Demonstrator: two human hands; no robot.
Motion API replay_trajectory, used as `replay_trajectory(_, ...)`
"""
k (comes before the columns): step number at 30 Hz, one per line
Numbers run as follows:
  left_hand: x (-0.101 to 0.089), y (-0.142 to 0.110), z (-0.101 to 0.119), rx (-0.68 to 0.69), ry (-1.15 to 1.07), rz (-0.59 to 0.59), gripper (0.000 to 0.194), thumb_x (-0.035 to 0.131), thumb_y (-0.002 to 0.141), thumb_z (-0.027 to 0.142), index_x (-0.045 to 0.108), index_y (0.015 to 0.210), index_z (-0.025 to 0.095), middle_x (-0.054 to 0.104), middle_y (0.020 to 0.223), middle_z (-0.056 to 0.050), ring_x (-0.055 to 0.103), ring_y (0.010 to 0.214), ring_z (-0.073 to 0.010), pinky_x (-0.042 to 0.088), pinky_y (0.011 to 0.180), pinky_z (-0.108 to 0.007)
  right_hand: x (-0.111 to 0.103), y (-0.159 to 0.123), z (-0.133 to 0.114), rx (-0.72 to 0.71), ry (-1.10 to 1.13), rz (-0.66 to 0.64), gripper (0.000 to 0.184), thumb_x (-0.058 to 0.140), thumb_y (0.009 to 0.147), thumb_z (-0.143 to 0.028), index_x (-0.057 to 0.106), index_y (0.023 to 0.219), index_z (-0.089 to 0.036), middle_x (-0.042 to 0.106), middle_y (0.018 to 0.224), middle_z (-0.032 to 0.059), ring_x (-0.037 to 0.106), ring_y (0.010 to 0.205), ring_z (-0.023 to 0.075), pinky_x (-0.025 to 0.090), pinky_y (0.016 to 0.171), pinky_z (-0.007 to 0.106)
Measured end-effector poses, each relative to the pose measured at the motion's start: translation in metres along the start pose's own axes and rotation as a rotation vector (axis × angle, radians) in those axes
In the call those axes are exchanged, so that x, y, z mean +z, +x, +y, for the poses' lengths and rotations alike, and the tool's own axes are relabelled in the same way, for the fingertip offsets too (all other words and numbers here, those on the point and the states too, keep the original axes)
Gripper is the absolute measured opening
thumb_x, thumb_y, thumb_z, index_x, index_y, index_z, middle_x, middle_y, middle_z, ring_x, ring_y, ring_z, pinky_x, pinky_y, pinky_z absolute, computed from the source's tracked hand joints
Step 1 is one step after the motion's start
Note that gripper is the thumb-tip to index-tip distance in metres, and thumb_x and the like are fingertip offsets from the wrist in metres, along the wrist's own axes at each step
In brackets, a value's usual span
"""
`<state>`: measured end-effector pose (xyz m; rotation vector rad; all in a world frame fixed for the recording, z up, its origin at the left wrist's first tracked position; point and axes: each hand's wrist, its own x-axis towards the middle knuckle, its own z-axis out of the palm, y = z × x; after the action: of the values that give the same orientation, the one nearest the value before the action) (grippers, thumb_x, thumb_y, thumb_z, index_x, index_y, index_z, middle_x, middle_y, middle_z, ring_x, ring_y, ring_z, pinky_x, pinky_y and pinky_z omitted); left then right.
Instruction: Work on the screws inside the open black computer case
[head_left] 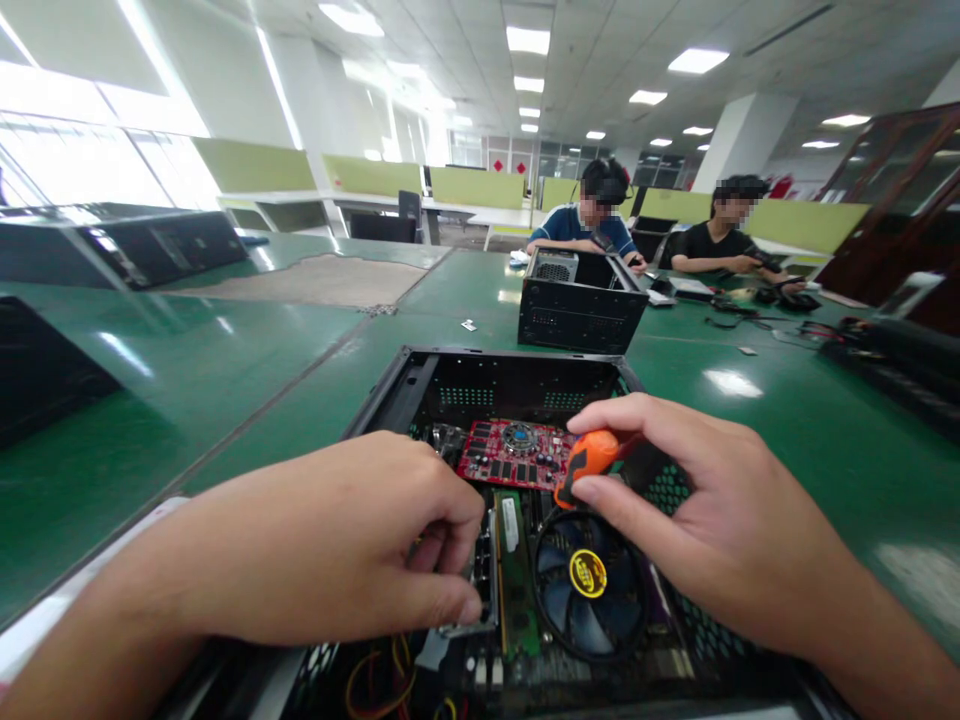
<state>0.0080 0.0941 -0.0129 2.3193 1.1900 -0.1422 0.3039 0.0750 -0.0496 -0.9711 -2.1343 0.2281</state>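
An opened black computer case (517, 372) lies in front of me with its inner parts showing. My right hand (720, 510) pinches the orange and black handle of a screwdriver (589, 462) between thumb and fingers, over the case; its shaft is hidden. Just left of the handle is a red graphics card (491, 455) with a small fan. Below it are a green memory stick (514, 570) and a round black cooling fan (589, 615). My left hand (360, 545) reaches in with curled fingers beside a metal bracket (486, 585); whatever they grip is hidden.
Beyond my case, another black computer case (577, 310) stands on the green table (442, 280). Two people (589, 215) sit across from me. More dark cases (157, 245) lie at the left, and cables (750, 310) at the right.
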Motion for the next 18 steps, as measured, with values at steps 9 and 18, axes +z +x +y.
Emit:
replay_trajectory(9, 0.0013, 0.0005, -0.0031, 0.004, 0.005, 0.007, 0.021, 0.099, 0.092, 0.027, 0.083, 0.080, 0.033, 0.083, 0.075, 0.008, 0.073, 0.067, -0.0178, 0.045, 0.066, -0.031, 0.0029, -0.0036, 0.0037, -0.013, -0.011, -0.006, 0.042, 0.060, 0.120, -0.014, 0.085, 0.152, -0.023, 0.101, 0.141, 0.0093, 0.099, 0.127, 0.0263, 0.080, 0.113, 0.037)
replay_trajectory(18, 0.0022, 0.0001, -0.0061, 0.030, -0.023, 0.013, 0.022, 0.096, 0.097, 0.034, 0.082, 0.080, 0.033, 0.083, 0.074, 0.006, 0.073, 0.066, -0.0180, 0.045, 0.065, -0.032, 0.0020, -0.0023, 0.0042, 0.019, -0.005, 0.001, 0.031, 0.070, 0.119, -0.019, 0.095, 0.138, -0.027, 0.103, 0.129, 0.0053, 0.100, 0.112, 0.0246, 0.081, 0.099, 0.033)
